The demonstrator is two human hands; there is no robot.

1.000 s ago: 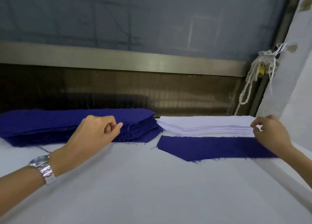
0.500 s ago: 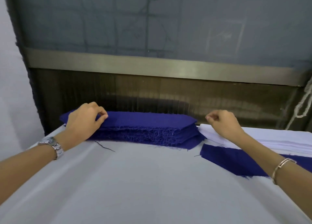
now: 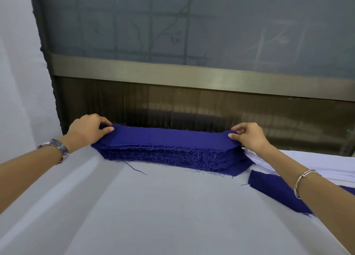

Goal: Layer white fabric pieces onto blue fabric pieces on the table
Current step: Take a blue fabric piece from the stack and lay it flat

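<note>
A thick stack of blue fabric pieces (image 3: 169, 153) with frayed edges lies at the back of the white table (image 3: 153, 216). My left hand (image 3: 89, 129) pinches the left end of the top blue piece (image 3: 169, 136). My right hand (image 3: 247, 134) pinches its right end, which is slightly lifted. A single blue piece (image 3: 274, 191) lies flat to the right, partly under my right forearm. Behind it sits a stack of white fabric pieces (image 3: 330, 165), only partly in view.
A dark panel with a metal rail (image 3: 192, 76) rises right behind the stacks. A white wall (image 3: 19, 82) stands at the left.
The view swung left. My right hand moved from the white stack's end to the blue stack's right end, and both hands now pinch the top blue piece.
</note>
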